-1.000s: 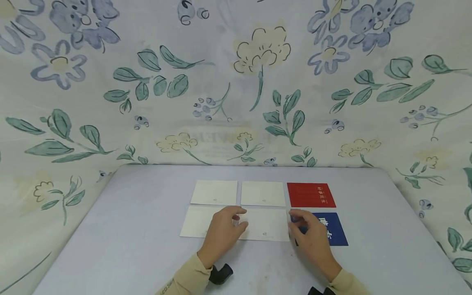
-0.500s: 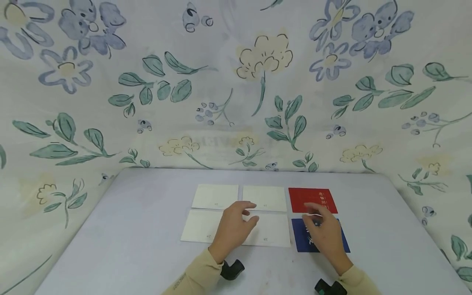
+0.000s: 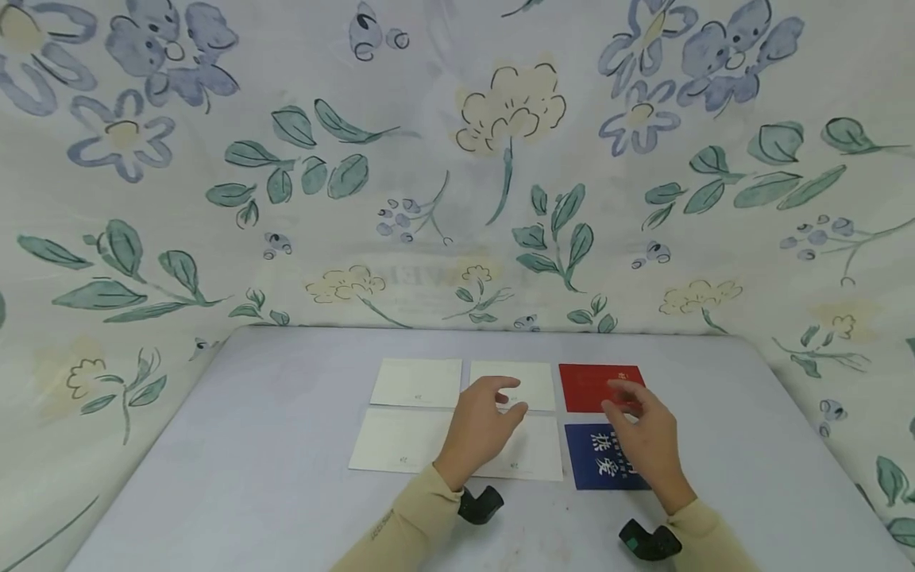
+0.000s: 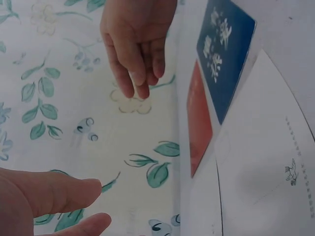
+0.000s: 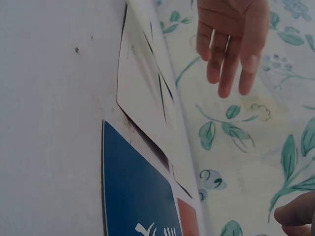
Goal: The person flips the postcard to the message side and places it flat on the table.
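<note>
Four cream rectangular paper cards [image 3: 416, 383] are laid two by two, partly screened by the left hand [image 3: 480, 429]; at their 3 o'clock, a red rectangular card [image 3: 589, 388] and, at its 6 o'clock, a navy rectangular card with white lettering [image 3: 596, 461] are partly covered from view by the right hand [image 3: 649, 435]. Each grip is held with thumb and fingers apart. The white tabletop [image 3: 257, 437] is bounded at 12 o'clock by a floral cloth backdrop [image 3: 429, 103] and is extended widely toward 9 and 3.

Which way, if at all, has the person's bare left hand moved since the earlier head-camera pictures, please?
Yes: judged against the flat, rectangular, white-lettered blue card, the bare left hand has shifted rightward in the head view, nearer that card.
</note>
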### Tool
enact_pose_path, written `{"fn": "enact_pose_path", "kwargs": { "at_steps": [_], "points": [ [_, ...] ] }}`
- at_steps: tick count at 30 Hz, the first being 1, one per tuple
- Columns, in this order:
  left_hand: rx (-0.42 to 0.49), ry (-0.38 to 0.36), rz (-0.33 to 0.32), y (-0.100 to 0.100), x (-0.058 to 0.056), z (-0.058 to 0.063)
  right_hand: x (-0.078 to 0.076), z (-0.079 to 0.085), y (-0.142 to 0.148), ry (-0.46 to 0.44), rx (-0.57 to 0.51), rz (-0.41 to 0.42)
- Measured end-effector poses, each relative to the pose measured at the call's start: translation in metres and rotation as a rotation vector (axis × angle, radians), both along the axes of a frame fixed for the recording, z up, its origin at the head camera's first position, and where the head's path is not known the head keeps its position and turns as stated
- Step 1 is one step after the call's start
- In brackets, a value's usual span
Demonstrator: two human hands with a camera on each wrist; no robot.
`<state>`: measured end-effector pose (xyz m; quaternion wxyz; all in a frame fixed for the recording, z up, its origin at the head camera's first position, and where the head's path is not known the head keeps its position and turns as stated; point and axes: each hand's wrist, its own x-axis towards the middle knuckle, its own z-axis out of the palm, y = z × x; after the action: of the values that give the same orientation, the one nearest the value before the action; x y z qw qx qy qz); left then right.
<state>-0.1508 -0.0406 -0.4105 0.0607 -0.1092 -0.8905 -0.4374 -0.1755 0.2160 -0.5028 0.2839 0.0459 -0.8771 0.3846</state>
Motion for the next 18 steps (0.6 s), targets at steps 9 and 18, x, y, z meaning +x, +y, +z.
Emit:
{"fn": "enact_pose_path", "kwargs": {
  "at_steps": [9,18],
  "points": [
    [0.026,-0.037,0.01,0.018,-0.008,0.003,-0.011,-0.001,0.017,-0.099,-0.002,-0.051],
    [0.044,-0.08,0.008,0.039,-0.015,0.006,-0.007,0.033,0.013,-0.233,-0.037,-0.057]
  ]
}}
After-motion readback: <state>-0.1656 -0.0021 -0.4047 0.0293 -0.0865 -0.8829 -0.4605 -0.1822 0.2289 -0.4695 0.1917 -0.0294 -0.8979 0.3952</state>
